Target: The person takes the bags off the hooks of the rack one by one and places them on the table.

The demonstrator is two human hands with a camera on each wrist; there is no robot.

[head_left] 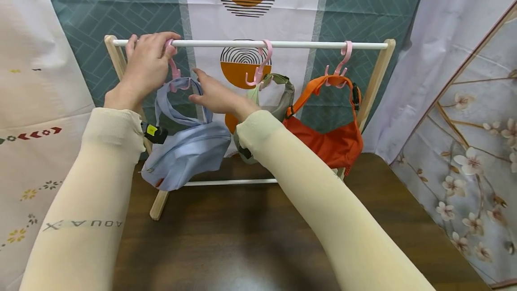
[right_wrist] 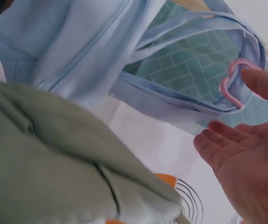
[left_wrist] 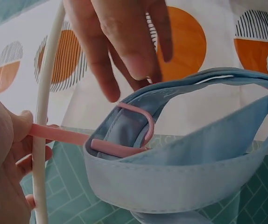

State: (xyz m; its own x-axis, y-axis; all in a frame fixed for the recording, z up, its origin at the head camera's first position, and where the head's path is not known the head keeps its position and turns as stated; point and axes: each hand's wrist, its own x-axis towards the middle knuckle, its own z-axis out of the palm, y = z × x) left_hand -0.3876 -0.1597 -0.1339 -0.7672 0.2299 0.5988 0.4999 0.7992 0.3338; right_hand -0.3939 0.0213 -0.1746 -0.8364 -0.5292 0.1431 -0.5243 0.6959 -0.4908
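A light blue bag (head_left: 187, 149) hangs by its strap from a pink hook (head_left: 174, 70) on the left part of a white rail (head_left: 226, 44). Over the rail, my left hand (head_left: 148, 59) holds the top of that hook, its fingers curled behind the bar. My right hand (head_left: 218, 92) is beside the blue strap (left_wrist: 180, 182), fingers extended and thumb apart, holding nothing. In the right wrist view, the palm (right_wrist: 246, 158) faces up near the hook's double prongs (right_wrist: 229, 86). A grey-green bag (right_wrist: 64, 163) hangs close by, partly hidden behind my right forearm in the head view.
An orange bag (head_left: 329, 140) hangs from another pink hook (head_left: 343, 59) at the right. The rack has wooden legs (head_left: 159, 205) and a lower white bar (head_left: 230, 182). It stands on a dark brown table (head_left: 210, 241), with patterned curtains (head_left: 133, 12) behind and at both sides.
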